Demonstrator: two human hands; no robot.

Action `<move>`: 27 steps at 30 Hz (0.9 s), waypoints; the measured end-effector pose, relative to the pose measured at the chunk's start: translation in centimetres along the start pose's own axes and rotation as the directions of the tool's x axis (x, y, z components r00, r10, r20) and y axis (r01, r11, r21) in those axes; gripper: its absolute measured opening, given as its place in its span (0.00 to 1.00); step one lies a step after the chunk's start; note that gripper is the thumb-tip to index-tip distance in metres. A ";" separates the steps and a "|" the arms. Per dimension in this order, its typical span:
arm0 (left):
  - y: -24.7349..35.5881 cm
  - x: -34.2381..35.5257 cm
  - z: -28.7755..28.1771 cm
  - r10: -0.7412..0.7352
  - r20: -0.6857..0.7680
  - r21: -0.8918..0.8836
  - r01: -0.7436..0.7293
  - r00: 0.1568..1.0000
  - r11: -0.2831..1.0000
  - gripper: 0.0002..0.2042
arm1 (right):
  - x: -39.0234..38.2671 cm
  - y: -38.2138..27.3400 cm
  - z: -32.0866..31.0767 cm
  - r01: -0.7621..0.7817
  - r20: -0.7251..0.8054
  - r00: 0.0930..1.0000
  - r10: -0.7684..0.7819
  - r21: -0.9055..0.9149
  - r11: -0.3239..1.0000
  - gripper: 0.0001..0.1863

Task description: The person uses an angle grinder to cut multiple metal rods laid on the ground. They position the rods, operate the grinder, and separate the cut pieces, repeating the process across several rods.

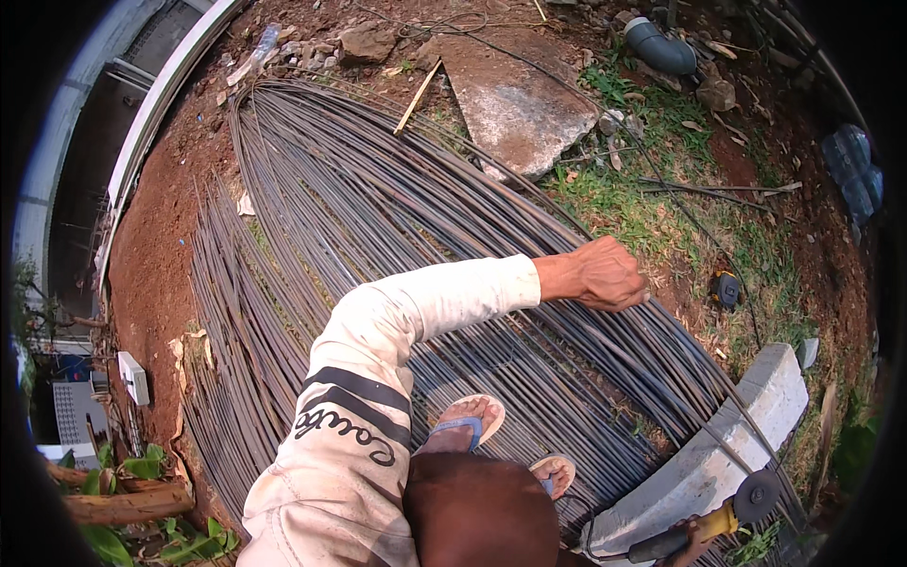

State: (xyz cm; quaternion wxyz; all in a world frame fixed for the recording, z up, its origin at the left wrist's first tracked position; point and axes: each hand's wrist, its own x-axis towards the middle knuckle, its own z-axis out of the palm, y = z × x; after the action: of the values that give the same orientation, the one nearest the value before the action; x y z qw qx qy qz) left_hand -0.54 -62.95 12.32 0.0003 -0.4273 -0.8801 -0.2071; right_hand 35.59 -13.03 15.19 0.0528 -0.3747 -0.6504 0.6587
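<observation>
Long steel reinforcing bars [312,180] lie side by side across the ground, bunched at the far left end. My left hand [605,274], at the end of a pale sleeve, is closed around a steel bar [694,350] at the right side of the bundle. Low at the right, my right hand [695,552] is partly cut off by the picture's edge and grips an angle grinder [720,524], yellow and black, its round disc over the bar ends. Whether the disc touches a bar or is spinning, I cannot tell.
My sandalled feet [472,416] stand on the bars. A concrete beam [694,482] lies under their near right ends. On the grass are a tape measure [726,290] and a concrete slab [520,104]. Farther off lie a grey pipe elbow [658,45] and plastic bottles [853,170].
</observation>
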 end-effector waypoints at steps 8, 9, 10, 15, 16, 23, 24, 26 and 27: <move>0.1 0.7 -1.1 -0.087 0.132 0.014 0.086 0.987 0.996 0.24 | -0.6 1.1 -0.2 -0.003 -0.053 0.999 -0.001 -0.072 0.997 0.28; 0.1 0.8 -1.1 -0.089 0.138 0.019 0.087 0.986 0.996 0.24 | -0.5 1.4 -0.1 0.009 -0.046 0.999 -0.012 -0.067 0.998 0.28; 0.1 0.8 -1.2 -0.091 0.144 0.025 0.088 0.985 0.996 0.24 | -0.5 1.7 0.0 0.019 -0.042 0.999 -0.022 -0.064 0.998 0.27; 0.1 0.4 -0.8 -0.090 0.116 0.003 0.090 0.989 0.996 0.25 | -0.1 2.3 0.0 0.051 -0.014 0.999 -0.052 -0.061 0.997 0.26; 0.0 0.3 -0.7 -0.088 0.107 -0.006 0.089 0.990 0.996 0.25 | -0.1 2.3 0.0 0.055 -0.009 0.998 -0.056 -0.061 0.997 0.26; -0.5 0.5 -0.2 -0.060 0.114 0.003 0.060 0.992 0.998 0.26 | 0.2 2.7 -0.1 0.082 0.007 0.997 -0.081 -0.064 0.995 0.24; -0.6 0.6 -0.2 -0.065 0.134 0.000 0.066 0.989 0.998 0.26 | 0.3 2.8 -0.1 0.084 0.011 0.996 -0.083 -0.064 0.994 0.24; -0.8 0.8 -0.2 -0.066 0.163 0.008 0.065 0.984 0.998 0.27 | 0.3 2.9 -0.1 0.090 0.017 0.996 -0.089 -0.061 0.994 0.24; -0.9 0.9 -0.1 -0.061 0.171 0.017 0.058 0.983 0.998 0.28 | 0.3 2.9 -0.1 0.093 0.019 0.996 -0.092 -0.063 0.994 0.23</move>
State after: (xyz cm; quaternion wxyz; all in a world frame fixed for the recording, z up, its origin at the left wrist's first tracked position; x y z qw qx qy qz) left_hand -1.79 -62.80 12.28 -0.0792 -0.4170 -0.8904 -0.1642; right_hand 36.66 -13.16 12.45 0.0659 -0.3403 -0.6881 0.6375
